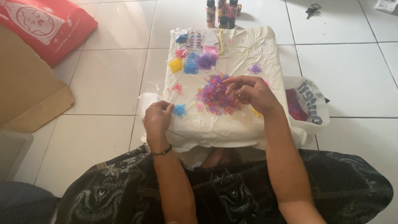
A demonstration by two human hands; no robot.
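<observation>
Nearest us, at the near left edge of the cloth (232, 128), our left hand (157, 118) has its fingers (168, 108) clenched on a small blue clump (179, 110) of tiny elastic bands. Further in, near the cloth's middle, our right hand (251, 91) rests on the mixed pile (215, 97) of pink, purple and blue bands, its fingers (232, 87) curled and picking; whether they grip a band we cannot tell. We judge the bands very light, soft and stretchy, prone to cling and scatter, best pinched singly at the pile's loose rim. Beyond, along the far left edge, lie sorted heaps (192, 62) of yellow, blue and purple. A bag (309, 105) sits off the right edge, and bottles (223, 12) stand on the floor past the far edge.
</observation>
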